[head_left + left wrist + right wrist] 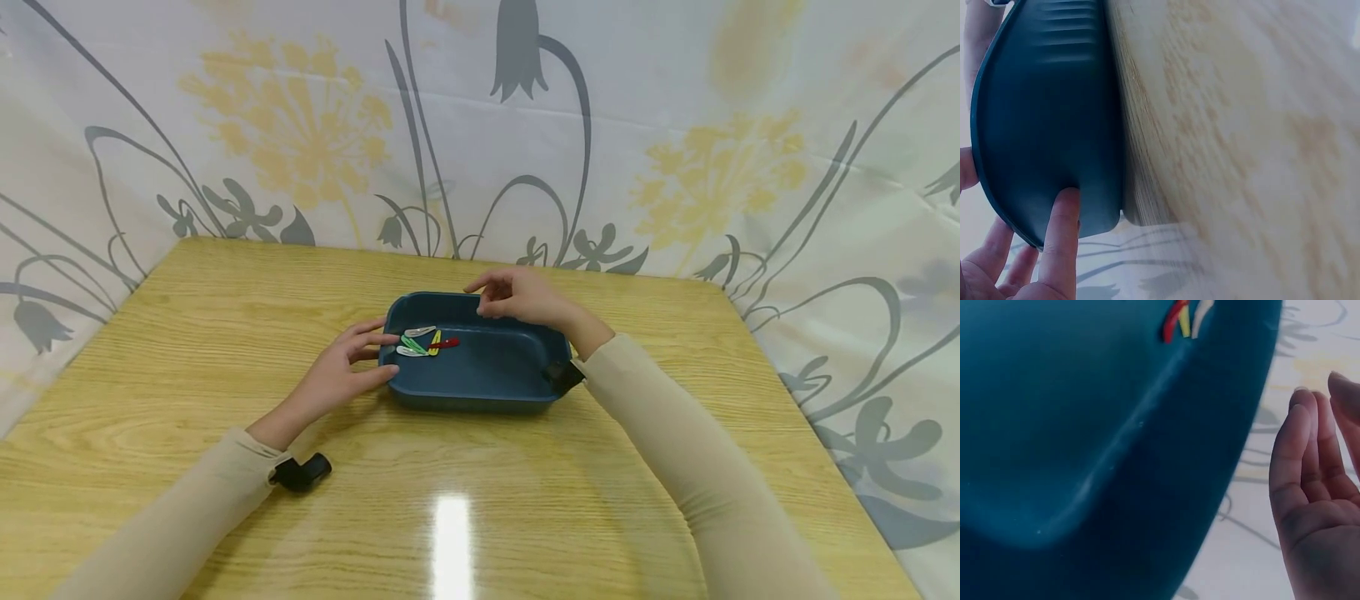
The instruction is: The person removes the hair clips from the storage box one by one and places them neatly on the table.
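Observation:
A dark blue rectangular tub [495, 367] stands on the table, with several snap hair clips in its left end: a red clip [447, 342], a yellow clip [434, 342], a green clip [413, 344] and white clips [420, 332]. My left hand [348, 367] is at the tub's left end, its spread fingers touching the rim; one finger lies against the outer wall [1054, 137]. Over the far rim is my right hand [521, 296], fingers loosely bent. In the right wrist view that hand [1319, 494] holds nothing and is beside the tub wall [1210, 444].
The wood-grain table [360, 517] carries the tub near its far side. Behind and beside it hangs a white cloth [465, 150] with grey and yellow flowers. Black wrist straps [300, 473] show below the beige sleeves [187, 517].

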The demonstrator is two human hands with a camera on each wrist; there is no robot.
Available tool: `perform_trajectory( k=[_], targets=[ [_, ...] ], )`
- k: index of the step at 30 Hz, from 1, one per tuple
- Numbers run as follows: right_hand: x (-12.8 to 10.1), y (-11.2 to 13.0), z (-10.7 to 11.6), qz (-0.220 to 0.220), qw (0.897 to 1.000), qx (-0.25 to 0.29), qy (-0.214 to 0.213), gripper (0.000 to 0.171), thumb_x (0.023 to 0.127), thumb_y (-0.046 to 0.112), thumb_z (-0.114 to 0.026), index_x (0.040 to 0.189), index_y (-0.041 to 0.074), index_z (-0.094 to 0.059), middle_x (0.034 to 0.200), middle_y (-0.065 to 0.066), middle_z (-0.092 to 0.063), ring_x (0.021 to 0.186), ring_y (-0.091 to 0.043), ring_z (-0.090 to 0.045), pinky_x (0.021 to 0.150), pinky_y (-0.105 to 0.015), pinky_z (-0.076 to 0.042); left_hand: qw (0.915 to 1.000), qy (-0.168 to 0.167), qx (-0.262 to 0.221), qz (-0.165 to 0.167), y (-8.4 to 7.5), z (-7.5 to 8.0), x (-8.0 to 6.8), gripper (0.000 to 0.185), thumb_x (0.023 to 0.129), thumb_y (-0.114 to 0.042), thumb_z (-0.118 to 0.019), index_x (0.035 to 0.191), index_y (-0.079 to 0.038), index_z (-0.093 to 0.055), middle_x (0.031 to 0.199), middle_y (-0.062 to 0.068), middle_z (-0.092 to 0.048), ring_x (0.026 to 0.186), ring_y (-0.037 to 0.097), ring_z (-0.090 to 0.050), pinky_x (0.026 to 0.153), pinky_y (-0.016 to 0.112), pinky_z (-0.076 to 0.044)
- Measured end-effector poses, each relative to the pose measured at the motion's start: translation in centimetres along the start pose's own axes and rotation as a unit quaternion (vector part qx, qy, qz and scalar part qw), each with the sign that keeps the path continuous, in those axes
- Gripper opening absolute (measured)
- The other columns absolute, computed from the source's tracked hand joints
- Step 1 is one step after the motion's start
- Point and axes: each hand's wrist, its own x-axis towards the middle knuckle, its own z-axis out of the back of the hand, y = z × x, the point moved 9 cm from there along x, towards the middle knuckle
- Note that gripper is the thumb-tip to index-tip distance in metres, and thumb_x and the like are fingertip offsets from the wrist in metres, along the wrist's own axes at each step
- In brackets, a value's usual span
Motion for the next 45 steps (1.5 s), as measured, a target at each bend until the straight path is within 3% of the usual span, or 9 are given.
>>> perform_trajectory(
  k=[8, 24, 34, 45],
  targets=[
    [1.1, -0.6, -1.9, 0.012, 0.998, -0.05, 0.047, 0.033, 0.086, 0.001, -0.064, 0.119, -0.003, -0.06, 0.086, -0.007, -0.061, 0.08, -0.019, -0.06, 0.076, -0.029, -0.051, 1.0, 0.0, 0.006, -0.002, 0.0, 0.0, -0.1, 0.043, 0.086, -0.01, -0.068, 0.125, 0.005, -0.055, 0.144, 0.015, -0.032, 0.113, 0.039, -0.05, 0.095, 0.05, -0.042],
    [3.1, -1.4, -5.2, 0.042, 0.984, -0.126, 0.118, 0.031, 0.083, -0.006, -0.065, 0.114, -0.002, -0.063, 0.098, -0.013, -0.062, 0.09, -0.021, -0.061, 0.078, -0.027, -0.051, 1.0, -0.001, 0.0, 0.002, 0.0, 0.1, 0.0, 0.043, 0.086, -0.009, -0.068, 0.124, 0.005, -0.055, 0.144, 0.015, -0.032, 0.113, 0.039, -0.049, 0.095, 0.05, -0.041],
    [4.2, -1.5, -6.7, 0.057, 0.975, -0.164, 0.138, 0.031, 0.083, -0.007, -0.064, 0.114, -0.001, -0.063, 0.104, -0.014, -0.064, 0.095, -0.023, -0.061, 0.082, -0.027, -0.05, 1.0, 0.0, -0.001, 0.001, 0.0, 0.1, 0.0, 0.042, 0.087, -0.01, -0.067, 0.124, 0.005, -0.055, 0.144, 0.015, -0.032, 0.114, 0.04, -0.049, 0.094, 0.05, -0.043],
    [4.1, -2.0, -7.7, 0.05, 0.968, -0.196, 0.146, 0.034, 0.083, -0.003, -0.066, 0.116, 0.003, -0.062, 0.096, -0.008, -0.063, 0.089, -0.019, -0.06, 0.079, -0.026, -0.05, 1.0, 0.0, 0.0, 0.003, 0.0, 0.1, 0.0, 0.042, 0.087, -0.009, -0.066, 0.125, 0.005, -0.054, 0.145, 0.014, -0.031, 0.114, 0.04, -0.049, 0.093, 0.05, -0.043]
  ],
)
